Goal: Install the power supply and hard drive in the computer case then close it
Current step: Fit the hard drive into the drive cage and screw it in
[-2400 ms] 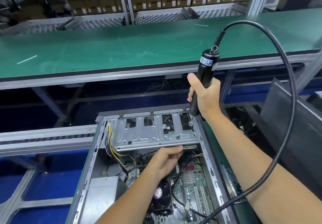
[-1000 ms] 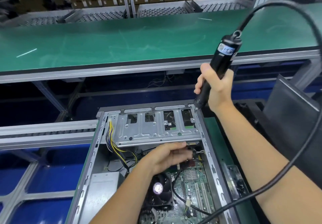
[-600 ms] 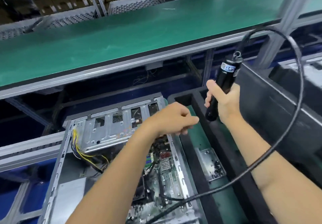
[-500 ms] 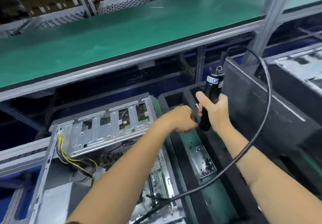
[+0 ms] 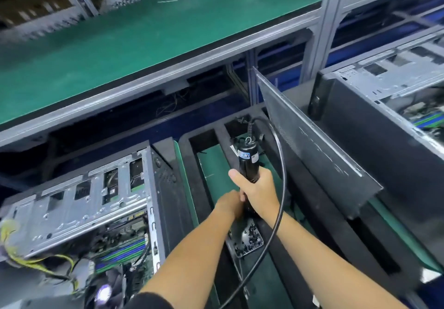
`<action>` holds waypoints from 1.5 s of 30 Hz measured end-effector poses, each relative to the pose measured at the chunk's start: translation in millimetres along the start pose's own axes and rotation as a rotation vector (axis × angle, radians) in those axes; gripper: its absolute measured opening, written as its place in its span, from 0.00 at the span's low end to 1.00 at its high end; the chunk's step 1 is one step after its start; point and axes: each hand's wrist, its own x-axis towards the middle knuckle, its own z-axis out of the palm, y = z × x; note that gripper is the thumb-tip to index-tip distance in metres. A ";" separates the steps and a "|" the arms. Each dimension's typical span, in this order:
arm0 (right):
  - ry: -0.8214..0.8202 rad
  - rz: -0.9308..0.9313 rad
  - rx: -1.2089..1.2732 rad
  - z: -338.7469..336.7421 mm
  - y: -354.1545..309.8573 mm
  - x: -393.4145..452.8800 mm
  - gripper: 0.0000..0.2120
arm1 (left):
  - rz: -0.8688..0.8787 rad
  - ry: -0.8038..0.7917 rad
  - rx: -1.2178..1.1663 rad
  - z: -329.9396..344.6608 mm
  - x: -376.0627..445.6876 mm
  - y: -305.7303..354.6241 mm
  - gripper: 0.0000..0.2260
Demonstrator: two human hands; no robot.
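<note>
Your right hand [image 5: 258,192] grips the electric screwdriver [image 5: 248,164] over the screw tray [image 5: 247,239], your left hand [image 5: 229,204] seemingly pinching its tip, while the computer case [image 5: 79,212] lies open and its side panel [image 5: 312,140] waits nearby.

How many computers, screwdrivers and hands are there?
Open computer cases: 2, the near case and the far case
Electric screwdrivers: 1, the black screwdriver
Hands: 2, the left hand and the right hand
Total: 5

An open computer case [image 5: 79,215] lies at left. Right of it, a screw tray [image 5: 247,239] sits in a foam holder [image 5: 192,188]. A side panel [image 5: 312,150] leans further right, before a second case [image 5: 384,106].
</note>
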 end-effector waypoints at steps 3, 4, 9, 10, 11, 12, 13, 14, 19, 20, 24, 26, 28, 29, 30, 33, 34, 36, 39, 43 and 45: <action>0.002 0.001 0.017 -5.3 2.2 1.9 0.26 | -0.049 0.007 0.060 5.7 5.6 0.8 0.14; 0.005 -0.002 0.021 -5.8 2.0 2.6 0.27 | -0.054 0.028 0.048 7.7 7.1 -0.2 0.14; -0.004 -0.020 0.009 -5.7 -0.8 5.2 0.28 | -0.085 0.064 0.035 5.9 2.5 4.2 0.14; -0.009 -0.021 0.011 -5.4 -1.0 5.4 0.28 | -0.085 0.079 0.034 4.6 0.3 5.8 0.15; -0.010 -0.019 0.013 -5.3 -1.0 5.6 0.27 | -0.073 0.081 0.082 5.1 -0.8 5.9 0.15; -0.009 -0.016 0.015 -5.3 -1.0 5.5 0.27 | -0.062 0.102 0.112 7.6 0.8 4.2 0.16; -0.009 -0.016 0.016 -5.2 -1.3 5.2 0.27 | -0.043 0.103 0.149 10.2 0.1 4.0 0.16; -0.009 -0.018 0.017 -5.1 -1.7 5.0 0.27 | -0.041 0.097 0.170 13.8 -0.3 3.2 0.17; -0.004 -0.026 0.031 -6.2 -6.3 4.2 0.29 | -0.009 0.070 0.266 18.8 1.3 3.5 0.22; -0.004 -0.026 0.026 -6.3 -7.4 4.3 0.28 | -0.001 0.058 0.290 19.3 1.2 3.4 0.23; 0.000 -0.029 0.021 -7.8 -10.0 2.3 0.24 | 0.039 0.030 0.467 23.6 -2.2 5.8 0.24; -0.002 -0.040 0.025 -9.7 -10.8 0.6 0.22 | 0.015 0.032 0.428 20.7 -3.0 7.3 0.24; -0.003 -0.052 0.025 -11.3 -13.5 -1.1 0.22 | -0.007 0.008 0.355 15.0 -3.3 8.3 0.23; -0.001 -0.061 0.026 -12.3 -15.2 -1.5 0.23 | -0.025 -0.009 0.310 10.0 -5.0 8.9 0.21; 0.002 -0.073 0.029 -13.6 -17.3 -2.0 0.24 | -0.042 -0.032 0.270 3.6 -6.3 9.5 0.19; 0.018 -0.101 0.045 -16.0 -27.3 -2.9 0.25 | -0.079 -0.139 0.165 -20.4 -6.4 8.3 0.20; 0.029 -0.106 0.055 -15.0 -31.1 -3.1 0.25 | -0.076 -0.175 0.147 -30.2 -5.7 6.8 0.20; 0.037 -0.121 0.077 -8.7 -40.2 -3.0 0.26 | -0.048 -0.208 0.084 -52.6 -9.0 2.0 0.17; 0.030 -0.165 0.108 7.1 -57.0 0.3 0.27 | -0.031 -0.112 -0.200 -90.7 -26.2 -8.7 0.10; 0.015 -0.264 0.148 37.6 -92.2 5.7 0.23 | -0.007 0.181 -0.611 -143.5 -75.8 -39.6 0.13; -0.011 -0.288 0.204 59.6 -114.3 5.9 0.20 | -0.002 0.398 -0.831 -159.6 -108.3 -63.3 0.13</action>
